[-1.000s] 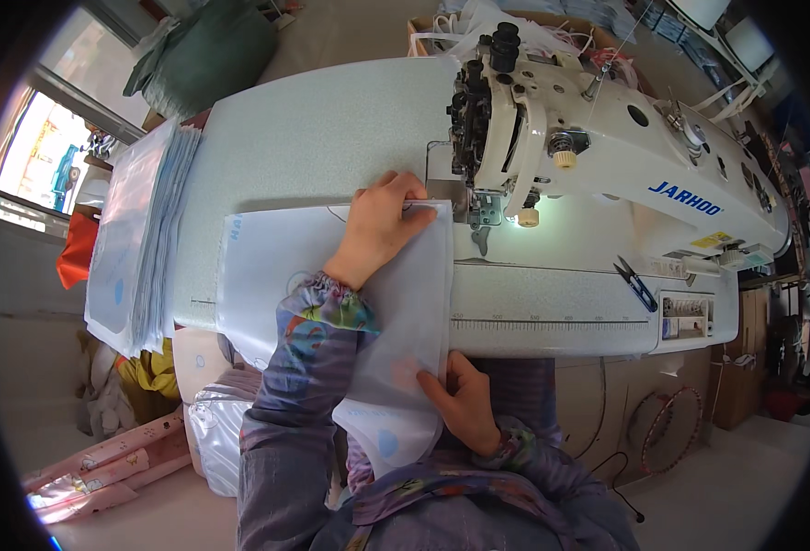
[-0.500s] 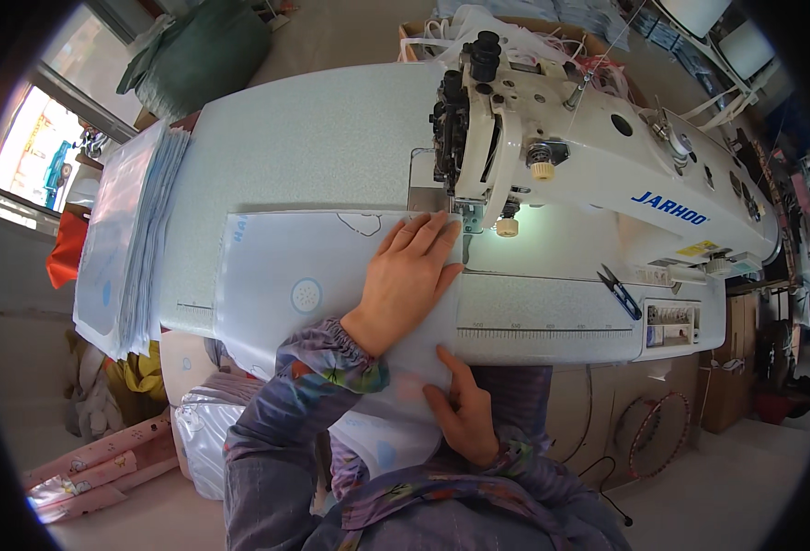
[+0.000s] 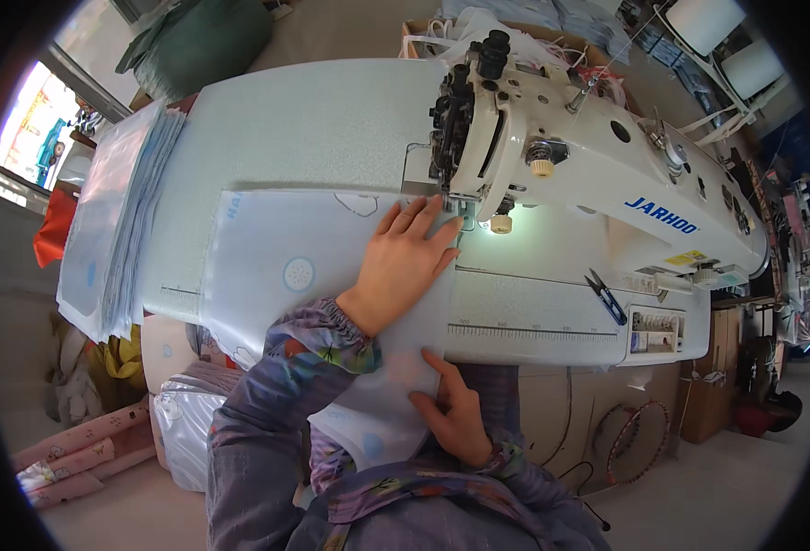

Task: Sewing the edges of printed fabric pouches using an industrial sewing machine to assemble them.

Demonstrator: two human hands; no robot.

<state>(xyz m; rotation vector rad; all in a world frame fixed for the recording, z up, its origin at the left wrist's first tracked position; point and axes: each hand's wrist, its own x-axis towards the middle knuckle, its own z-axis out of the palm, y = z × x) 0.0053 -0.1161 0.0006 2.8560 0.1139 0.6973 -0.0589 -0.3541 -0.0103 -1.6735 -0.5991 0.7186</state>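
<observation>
A pale bluish-white printed fabric panel (image 3: pixel 262 275) lies on the sewing machine bed, its right edge running along the presser foot (image 3: pixel 461 211) of the white sewing machine (image 3: pixel 598 174). My left hand (image 3: pixel 403 262) rests flat on the panel with fingers stretched out, the fingertips just beside the foot. Nearer to me, where the panel hangs over the table's front edge toward my lap, my right hand (image 3: pixel 458 413) pinches its right edge between thumb and fingers. Part of the panel is hidden under my left forearm.
A stack of similar panels (image 3: pixel 111 230) hangs over the table's left end. Dark thread snips (image 3: pixel 607 296) lie right of the panel, near a small parts tray (image 3: pixel 656 331). Thread cones (image 3: pixel 706 23) stand at the far right; a green sack (image 3: pixel 204 46) sits at the far left.
The panel has slid a little away from me past the presser foot, and my left hand has moved with it. My right hand keeps its pinch. The whole view has shifted slightly.
</observation>
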